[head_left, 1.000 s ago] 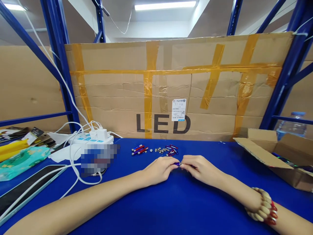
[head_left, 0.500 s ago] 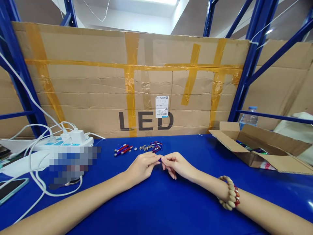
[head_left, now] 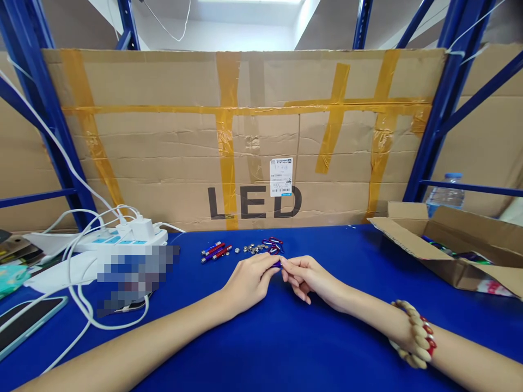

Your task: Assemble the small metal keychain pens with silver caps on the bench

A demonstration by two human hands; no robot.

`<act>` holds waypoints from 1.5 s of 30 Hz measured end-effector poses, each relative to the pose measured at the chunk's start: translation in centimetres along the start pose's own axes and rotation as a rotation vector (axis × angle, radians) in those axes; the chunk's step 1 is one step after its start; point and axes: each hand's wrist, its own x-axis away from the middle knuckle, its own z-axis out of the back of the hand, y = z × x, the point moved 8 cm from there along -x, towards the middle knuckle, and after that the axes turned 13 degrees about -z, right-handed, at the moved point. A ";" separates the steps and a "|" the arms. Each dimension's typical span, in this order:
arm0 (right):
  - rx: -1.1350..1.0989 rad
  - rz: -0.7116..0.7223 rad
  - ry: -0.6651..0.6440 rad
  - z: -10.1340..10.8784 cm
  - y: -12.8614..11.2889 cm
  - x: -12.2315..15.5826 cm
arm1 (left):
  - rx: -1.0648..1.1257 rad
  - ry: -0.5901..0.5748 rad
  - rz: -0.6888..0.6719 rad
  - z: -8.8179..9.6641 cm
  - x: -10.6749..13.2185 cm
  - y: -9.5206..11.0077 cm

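My left hand is closed in a pinch around a small shiny blue-purple piece, mostly covered by the fingers. Thumb and forefinger of my right hand pinch at its right end, the other fingers curled below. What kind of piece it is cannot be made out. Just beyond the fingertips lie several red and blue carabiner clips. Left of them are several small round silvery parts, perhaps button cells. Farther left, several slim red and blue metal tubes with silver ends lie side by side.
An open cardboard box with shiny items inside stands at right, a plastic bottle behind it. At left are a white power strip with tangled cables and a phone. A large cardboard sheet walls off the back.
The view has shifted, so everything sits slightly farther right except for small differences. Both hands still meet at the blue piece, and more of it shows between the fingertips.
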 end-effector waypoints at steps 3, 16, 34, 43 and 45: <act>0.047 -0.005 0.028 0.1 -0.1 -0.1 | 0.008 -0.035 0.026 -0.2 0.0 -0.1; 0.588 0.131 0.372 4.7 -0.9 -1.3 | -0.022 0.050 0.472 0.7 1.5 -4.0; 0.849 0.230 0.463 3.5 -2.5 0.5 | -0.003 0.210 0.591 1.4 2.7 -5.8; 1.012 0.360 0.376 1.5 -2.6 0.8 | -0.170 -0.104 0.494 -0.4 1.6 -4.4; 1.027 0.372 0.368 1.4 -2.6 0.8 | -0.179 -0.148 0.513 -0.8 1.8 -4.9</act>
